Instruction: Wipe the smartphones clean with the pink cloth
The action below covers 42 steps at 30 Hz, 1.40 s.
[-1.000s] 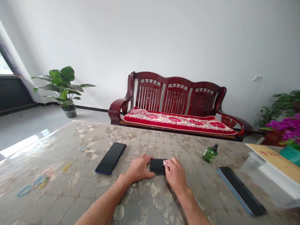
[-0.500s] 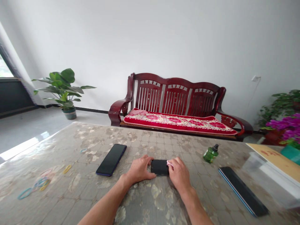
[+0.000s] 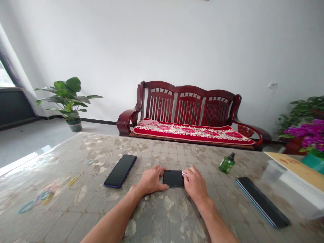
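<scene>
A small black phone [image 3: 173,178] lies sideways on the patterned table cover [image 3: 157,216], between my hands. My left hand [image 3: 152,180] grips its left end, thumb at the near edge and fingers at the far edge. At the right end, my right hand [image 3: 194,184] is closed on a pink band [image 3: 185,174], which shows at the fingertips against the phone. A larger dark phone [image 3: 120,171] rests left of my left hand. Another phone with a blue edge [image 3: 262,201] lies to the right.
A green bottle [image 3: 227,163] stands back right, near a clear plastic box [image 3: 283,189] with a tan sheet on top. Coloured bands [image 3: 42,197] lie at the left. Beyond the table are a wooden bench [image 3: 189,104] and a potted plant [image 3: 73,101].
My right hand and the pink band have shifted slightly right and away from me. The left hand keeps its grip on the phone. The camera view has shifted a little.
</scene>
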Tool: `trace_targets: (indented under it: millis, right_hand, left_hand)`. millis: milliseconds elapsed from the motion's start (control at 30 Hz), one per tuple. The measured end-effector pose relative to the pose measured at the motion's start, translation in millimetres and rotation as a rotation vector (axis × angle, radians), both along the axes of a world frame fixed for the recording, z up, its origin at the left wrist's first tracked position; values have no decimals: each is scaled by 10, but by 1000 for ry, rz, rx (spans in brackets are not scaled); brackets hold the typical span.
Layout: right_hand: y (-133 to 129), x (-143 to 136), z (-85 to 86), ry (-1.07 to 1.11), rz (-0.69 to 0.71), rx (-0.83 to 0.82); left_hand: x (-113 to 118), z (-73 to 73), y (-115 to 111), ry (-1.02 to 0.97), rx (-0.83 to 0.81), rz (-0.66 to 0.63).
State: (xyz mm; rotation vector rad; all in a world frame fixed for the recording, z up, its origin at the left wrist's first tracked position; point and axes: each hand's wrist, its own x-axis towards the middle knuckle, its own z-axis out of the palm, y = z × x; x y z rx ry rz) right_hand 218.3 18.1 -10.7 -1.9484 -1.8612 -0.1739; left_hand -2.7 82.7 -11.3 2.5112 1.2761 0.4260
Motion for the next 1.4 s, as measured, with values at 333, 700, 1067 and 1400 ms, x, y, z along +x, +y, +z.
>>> trace_targets:
  millis: [333, 700, 1067, 1400]
  right_hand:
    - [-23, -19, 33, -24, -63, -37]
    - [-1, -20, 28, -9, -21, -27]
    - [-61, -85, 32, 34, 73, -39]
    - [7, -66, 42, 0, 19, -45]
  left_hand:
    - [12, 32, -6, 28, -4, 10]
    - [15, 54, -27, 18, -8, 1]
    - [15, 31, -34, 13, -11, 17]
    - [16, 24, -30, 16, -25, 12]
